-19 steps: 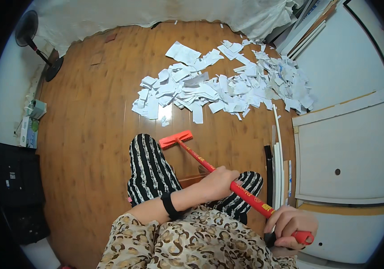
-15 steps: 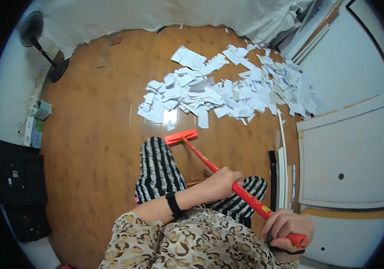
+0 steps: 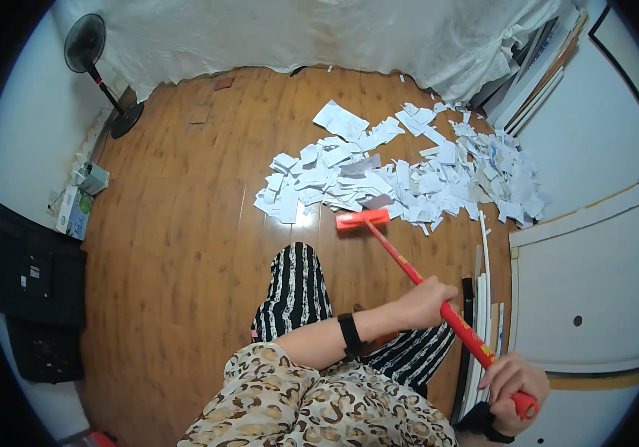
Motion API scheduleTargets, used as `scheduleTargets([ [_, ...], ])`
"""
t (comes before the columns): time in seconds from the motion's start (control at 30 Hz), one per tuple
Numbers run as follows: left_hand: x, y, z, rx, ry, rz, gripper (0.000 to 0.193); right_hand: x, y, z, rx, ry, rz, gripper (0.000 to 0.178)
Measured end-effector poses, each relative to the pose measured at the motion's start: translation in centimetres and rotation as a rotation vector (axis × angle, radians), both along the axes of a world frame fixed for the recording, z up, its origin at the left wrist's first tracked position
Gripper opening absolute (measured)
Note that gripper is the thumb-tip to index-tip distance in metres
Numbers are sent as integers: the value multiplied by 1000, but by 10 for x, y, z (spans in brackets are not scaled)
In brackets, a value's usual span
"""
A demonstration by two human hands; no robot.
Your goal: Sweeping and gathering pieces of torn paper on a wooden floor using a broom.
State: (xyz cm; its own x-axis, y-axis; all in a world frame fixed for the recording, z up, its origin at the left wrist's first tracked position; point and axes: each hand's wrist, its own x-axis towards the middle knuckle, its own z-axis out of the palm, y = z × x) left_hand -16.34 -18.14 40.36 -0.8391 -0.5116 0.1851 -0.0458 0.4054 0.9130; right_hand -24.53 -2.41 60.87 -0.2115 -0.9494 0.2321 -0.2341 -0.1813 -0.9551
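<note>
A red broom [image 3: 396, 257] with a long handle slants across in front of me. My left hand [image 3: 425, 304] is closed around the middle of its handle. My right hand [image 3: 514, 389] grips the handle near its top end, which pokes out beside the thumb. The broom head [image 3: 362, 219] is at the near edge of a wide spread of torn white paper [image 3: 349, 179]; whether it touches the scraps is hard to tell. Beneath my forearms are my knees in black-and-white striped trousers [image 3: 298, 290].
White and black strips [image 3: 481, 320] lie along the right side by a white panel [image 3: 587, 283]. A black fan [image 3: 122, 118] stands at the far left. Boxes [image 3: 75, 211] and black panels [image 3: 40, 276] line the left wall. White sheeting [image 3: 274, 37] hangs at the back.
The broom head has moved right and away from me, from beside my left knee to the paper's near edge. Both hands keep their hold, and the whole view has shifted a little.
</note>
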Motion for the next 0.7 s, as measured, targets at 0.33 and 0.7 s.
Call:
scheduleTargets([
  [0.33, -17, 0, -56, 9, 56, 39, 21, -6, -6, -32, 136, 43, -6, 30],
  [0.7, -31, 13, 8, 71, 29, -129, 35, -2, 10, 0, -26, -25, -224, 22],
])
